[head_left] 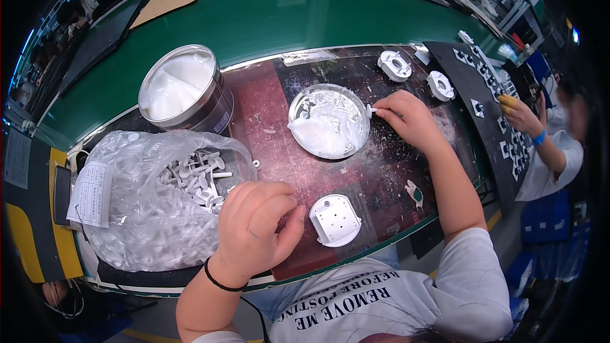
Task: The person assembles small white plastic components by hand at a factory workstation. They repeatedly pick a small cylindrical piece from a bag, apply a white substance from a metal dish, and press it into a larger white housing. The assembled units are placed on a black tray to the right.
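My right hand [408,118] pinches a small white plastic pin [370,111] at the right rim of a round metal lid [293,114]. Thick white grease [327,132] is smeared across the lid. My left hand [257,223] is curled, thumb toward fingers, beside an open clear plastic bag [136,216]; anything between its fingertips is hidden. Small white and grey plastic pins [197,174] fill the bag's mouth. Right of my left hand, a white rounded plastic housing [335,220] lies flat near the table's front edge.
A metal tub of white grease [178,86] stands behind the bag. Two white plastic housings [394,66] [440,86] sit at the far right. Beyond them, a black board [473,98] carries several small parts, and a co-worker's hand [521,116] in yellow finger covers reaches over it. A green conveyor belt [254,22] runs behind.
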The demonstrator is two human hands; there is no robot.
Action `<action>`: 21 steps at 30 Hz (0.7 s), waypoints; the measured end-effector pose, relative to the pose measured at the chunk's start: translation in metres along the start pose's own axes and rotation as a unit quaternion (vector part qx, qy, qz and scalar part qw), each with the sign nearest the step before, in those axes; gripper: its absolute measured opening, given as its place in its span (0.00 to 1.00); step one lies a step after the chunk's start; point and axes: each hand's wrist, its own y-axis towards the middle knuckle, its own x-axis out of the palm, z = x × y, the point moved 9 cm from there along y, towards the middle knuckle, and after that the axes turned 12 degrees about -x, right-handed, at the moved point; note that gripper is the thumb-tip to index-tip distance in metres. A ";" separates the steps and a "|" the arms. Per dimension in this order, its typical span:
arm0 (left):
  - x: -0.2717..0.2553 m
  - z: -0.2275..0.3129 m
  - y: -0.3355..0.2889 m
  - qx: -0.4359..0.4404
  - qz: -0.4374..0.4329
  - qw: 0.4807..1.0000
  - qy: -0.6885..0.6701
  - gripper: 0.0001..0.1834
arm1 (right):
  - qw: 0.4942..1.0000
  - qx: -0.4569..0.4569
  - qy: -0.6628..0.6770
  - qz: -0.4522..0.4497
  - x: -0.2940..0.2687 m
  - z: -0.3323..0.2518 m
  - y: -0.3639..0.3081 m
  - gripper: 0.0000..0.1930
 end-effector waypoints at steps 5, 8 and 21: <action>0.000 0.001 0.000 0.000 -0.002 1.000 0.002 0.18 | 1.000 0.023 0.017 0.000 -0.001 0.001 0.000 0.08; 0.000 0.001 0.001 0.001 -0.004 1.000 0.005 0.18 | 0.993 0.088 0.075 -0.001 0.000 0.008 -0.005 0.08; 0.050 -0.010 -0.017 -0.108 -0.237 0.963 -0.071 0.52 | 0.868 -0.045 0.494 -0.016 0.017 -0.083 -0.015 0.08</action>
